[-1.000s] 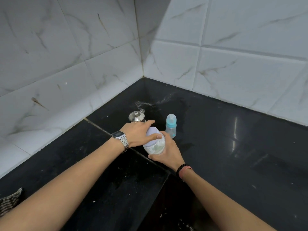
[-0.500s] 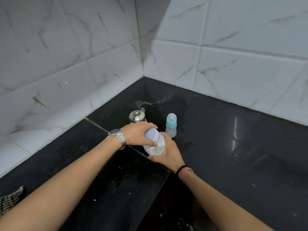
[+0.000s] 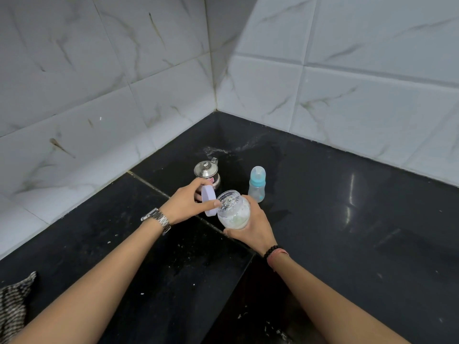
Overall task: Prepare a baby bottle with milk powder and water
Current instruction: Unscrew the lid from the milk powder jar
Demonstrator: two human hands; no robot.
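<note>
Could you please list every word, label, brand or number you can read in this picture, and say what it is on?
None can be read.
steel pot: a small red label on its side, too blurred to read.
baby bottle: faint blue marks on its clear body, too small to read.
powder jar and lilac lid: no text shows.
wristwatch: its face is turned away.

Both bare forearms reach forward from the bottom corners and meet near the middle. The left hand, with a metal watch on its wrist, has thumb and fingers curled round a round lid, held on edge. The right hand, wrist ringed by dark beads and a pink band, wraps a tilted jar from the right side and below.
</note>
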